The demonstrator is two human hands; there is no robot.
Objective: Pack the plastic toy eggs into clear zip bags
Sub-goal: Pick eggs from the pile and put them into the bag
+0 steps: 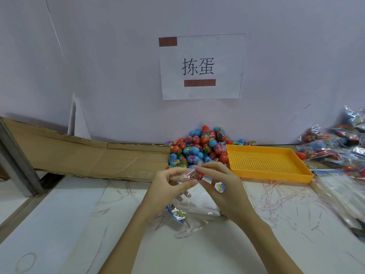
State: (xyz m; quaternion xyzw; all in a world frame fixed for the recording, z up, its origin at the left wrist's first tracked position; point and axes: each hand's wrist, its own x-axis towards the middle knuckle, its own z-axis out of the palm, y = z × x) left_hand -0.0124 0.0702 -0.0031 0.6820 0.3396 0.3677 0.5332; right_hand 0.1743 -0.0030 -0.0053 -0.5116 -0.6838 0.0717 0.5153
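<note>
A heap of red and blue plastic toy eggs lies against the back wall. In front of it both hands pinch the top of a clear zip bag that hangs down between them. My left hand pinches the bag's left side at the mouth. My right hand pinches the right side, with a red egg showing through the plastic at its fingertips. More eggs with printed labels sit low in the bag and behind my right hand.
A yellow perforated tray stands right of the heap. Filled bags of eggs pile up at the far right, with a stack of flat clear bags in front. Cardboard lines the left back. Thin red strips litter the table.
</note>
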